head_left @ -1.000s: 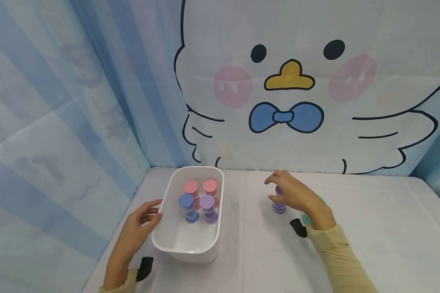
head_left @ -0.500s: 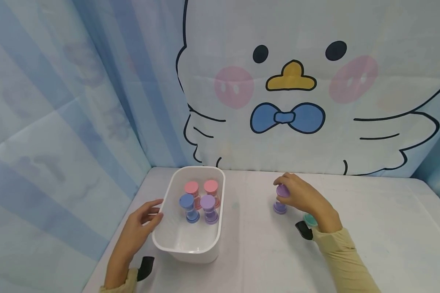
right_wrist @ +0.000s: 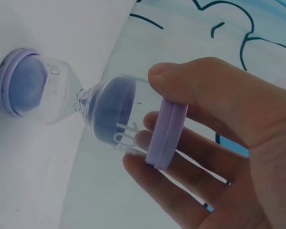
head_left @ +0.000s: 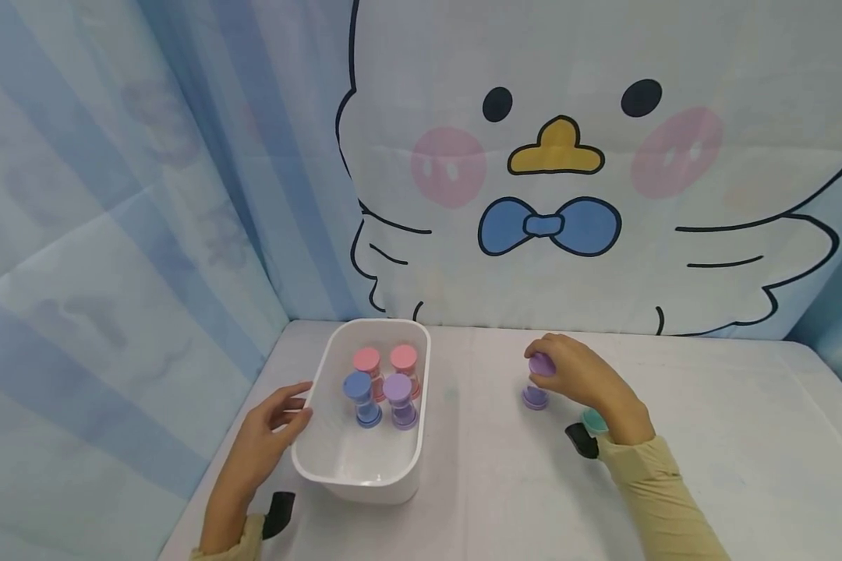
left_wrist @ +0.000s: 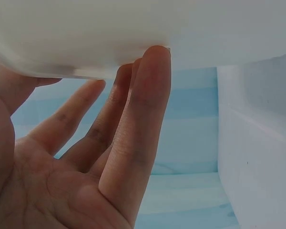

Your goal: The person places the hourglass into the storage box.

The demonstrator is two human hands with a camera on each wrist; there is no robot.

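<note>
Head view: right hand (head_left: 581, 379) gripping top cap of purple plastic sand timer (head_left: 536, 382), standing on white desk (head_left: 709, 436), open room toward white rectangular plastic bin (head_left: 362, 467). Left wrist: left hand (left_wrist: 81, 162), straight fingers (left_wrist: 148, 109) against bin's rim. Right wrist: fingers (right_wrist: 200, 81) curled round cap

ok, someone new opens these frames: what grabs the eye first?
Likely the big cartoon bird backdrop behind the table. Next, the right hand pinching the top cap of a purple sand timer standing right of the white bin. The left hand touches the bin's left wall; four timers stand inside.
</note>
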